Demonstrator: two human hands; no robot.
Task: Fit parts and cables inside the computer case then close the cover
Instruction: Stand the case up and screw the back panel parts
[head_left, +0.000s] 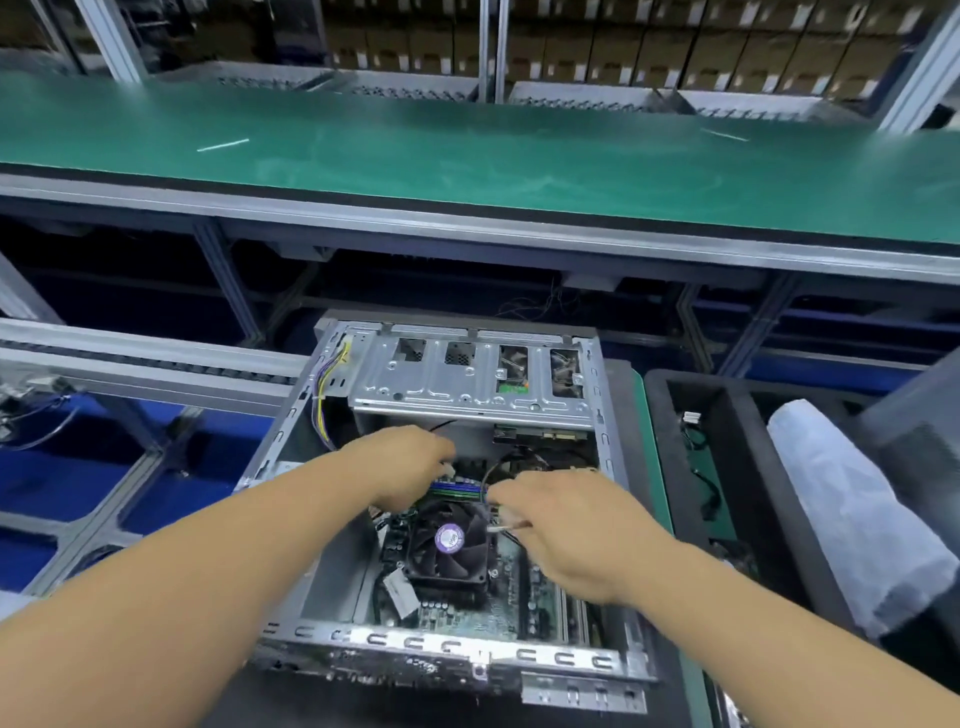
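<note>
Pinching cables (485, 480) at the fan's (448, 540) twelve o'clock, my left grip (410, 465) and right grip (561, 525) risk snagging its blades on loose slack.

An open computer case (447, 499) lies on its side with no cover on, its motherboard (467, 603) facing up. Both hands reach inside, just above the black cooler fan (449, 540) (purple label at its hub). The left hand (410, 467) curls over the memory slots, fingertips hidden. The right hand (566, 525) pinches a thin black cable (485, 480). A silver drive cage (467, 374) spans the far end. Behind runs a green conveyor belt (467, 156).
</note>
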